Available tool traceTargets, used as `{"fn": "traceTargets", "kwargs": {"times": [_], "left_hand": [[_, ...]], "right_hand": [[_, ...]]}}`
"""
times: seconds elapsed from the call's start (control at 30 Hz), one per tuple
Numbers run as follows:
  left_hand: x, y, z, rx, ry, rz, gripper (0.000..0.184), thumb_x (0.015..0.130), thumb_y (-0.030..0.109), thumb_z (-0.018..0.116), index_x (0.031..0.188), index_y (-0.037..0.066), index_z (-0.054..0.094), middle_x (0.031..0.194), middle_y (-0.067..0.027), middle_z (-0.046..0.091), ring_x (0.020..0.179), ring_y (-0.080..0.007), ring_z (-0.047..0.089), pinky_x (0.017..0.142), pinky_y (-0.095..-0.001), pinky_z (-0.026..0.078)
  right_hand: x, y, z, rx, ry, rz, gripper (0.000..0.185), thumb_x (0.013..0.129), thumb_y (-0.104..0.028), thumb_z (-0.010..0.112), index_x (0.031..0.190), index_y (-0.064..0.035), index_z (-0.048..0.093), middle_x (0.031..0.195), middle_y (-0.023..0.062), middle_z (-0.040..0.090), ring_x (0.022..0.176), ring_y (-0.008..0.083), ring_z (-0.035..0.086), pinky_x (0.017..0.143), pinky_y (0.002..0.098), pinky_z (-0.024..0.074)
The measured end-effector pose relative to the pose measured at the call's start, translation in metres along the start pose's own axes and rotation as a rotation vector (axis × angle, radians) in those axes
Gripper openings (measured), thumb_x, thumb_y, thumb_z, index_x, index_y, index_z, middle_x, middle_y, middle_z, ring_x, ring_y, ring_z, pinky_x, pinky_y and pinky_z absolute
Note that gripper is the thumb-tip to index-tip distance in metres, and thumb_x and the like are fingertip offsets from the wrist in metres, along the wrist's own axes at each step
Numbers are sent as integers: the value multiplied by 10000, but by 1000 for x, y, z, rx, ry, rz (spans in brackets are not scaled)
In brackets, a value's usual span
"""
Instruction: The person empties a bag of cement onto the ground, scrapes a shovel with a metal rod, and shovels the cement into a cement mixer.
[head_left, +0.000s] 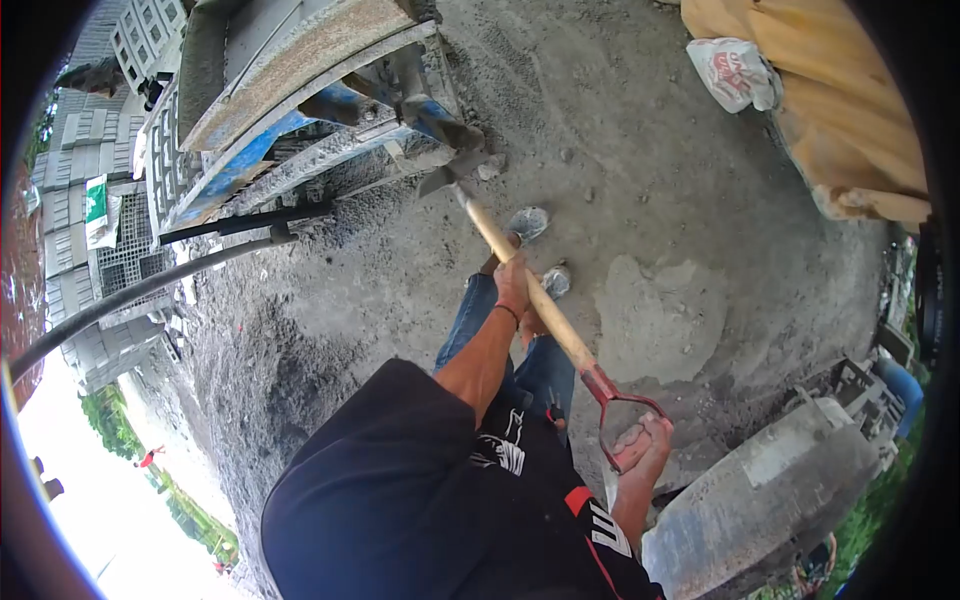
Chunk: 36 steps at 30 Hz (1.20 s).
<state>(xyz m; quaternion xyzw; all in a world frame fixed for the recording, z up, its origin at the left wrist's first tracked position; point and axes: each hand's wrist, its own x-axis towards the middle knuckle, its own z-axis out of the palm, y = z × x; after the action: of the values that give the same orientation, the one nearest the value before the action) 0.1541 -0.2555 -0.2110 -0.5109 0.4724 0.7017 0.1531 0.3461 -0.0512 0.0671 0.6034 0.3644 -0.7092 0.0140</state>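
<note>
A shovel (562,333) with a pale wooden shaft and a red D-shaped handle slants across the view. My left hand (512,283), with a dark band at its wrist, is closed around the middle of the shaft. At the lower right, my right hand (645,445) is wrapped round the grip of the D-handle. The shovel's grey blade (446,180) is up ahead, by the lower edge of a worn blue and rusty metal machine (300,120). Whether the blade touches the machine, I cannot tell. Any load on the blade is hard to make out.
Grey sandy material (280,350) lies heaped on the left. A black hose (150,290) curves toward the machine. Stacked concrete blocks (85,240) stand far left. A white plastic bag (733,75) rests against an orange-tan tarp (830,90). A dusty metal drum (760,490) is lower right.
</note>
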Motion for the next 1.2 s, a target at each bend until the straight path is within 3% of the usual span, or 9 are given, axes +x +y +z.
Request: {"fn": "traceTargets", "kwargs": {"times": [0.17,0.3,0.37,0.5,0.57,0.63,0.93,1.0,1.2], "left_hand": [[36,-7,-50,-305,26,-100,295,841,326,620,804,73,473,633,-97,504,488,-263,528,461,-409,488],[96,4,-48,-198,43,-111,306,857,348,591,875,46,542,636,-71,504,535,-224,554,488,-365,488],[140,-10,-52,-407,-122,-229,331,866,379,574,870,50,536,654,-74,514,558,-233,559,517,-369,499],[77,-4,25,-371,-209,-248,337,865,372,588,903,44,520,692,-89,529,586,-248,569,550,-387,516],[33,3,66,-391,2,-412,254,860,317,592,907,108,454,724,-59,490,623,-226,543,560,-379,500],[35,-10,88,-321,-29,-418,272,863,318,593,936,97,454,754,-73,502,625,-230,544,569,-387,505],[21,-18,129,-20,-210,-492,344,896,293,573,1086,44,429,873,-137,545,687,-267,590,638,-410,537],[23,-13,138,4,-304,-452,386,916,325,580,1061,-10,455,845,-154,558,664,-281,604,605,-415,553],[11,-2,149,228,-368,-405,389,886,308,621,1045,3,441,753,-118,540,567,-249,569,517,-394,531]], "right_hand": [[35,-10,28,-127,-89,37,142,795,-113,664,877,-75,554,580,28,509,437,165,514,382,313,443],[91,-13,93,-455,-295,-291,183,776,-70,707,884,-67,560,654,-9,521,484,90,505,420,259,416],[89,-24,113,-550,-348,-404,208,785,-78,711,927,-58,561,675,-16,522,492,57,490,422,232,391],[51,-94,127,-681,-267,-427,197,791,-79,721,922,-59,575,683,-22,531,506,64,511,448,233,398],[38,-117,123,-689,-221,-400,198,784,-78,727,921,-61,586,687,-26,530,502,77,518,459,234,409],[32,-133,125,-608,-110,-337,206,804,-88,730,903,-54,552,681,-10,559,502,60,524,440,231,407],[1,-123,93,-501,80,-321,250,789,-136,764,890,-58,550,717,29,597,472,98,546,430,253,439],[-5,-113,92,-466,111,-379,253,787,-136,767,906,-61,556,713,31,595,469,101,544,426,252,436],[-31,-67,71,-270,347,-398,301,788,-157,726,1026,-56,572,737,34,572,506,119,546,424,246,436]]}}
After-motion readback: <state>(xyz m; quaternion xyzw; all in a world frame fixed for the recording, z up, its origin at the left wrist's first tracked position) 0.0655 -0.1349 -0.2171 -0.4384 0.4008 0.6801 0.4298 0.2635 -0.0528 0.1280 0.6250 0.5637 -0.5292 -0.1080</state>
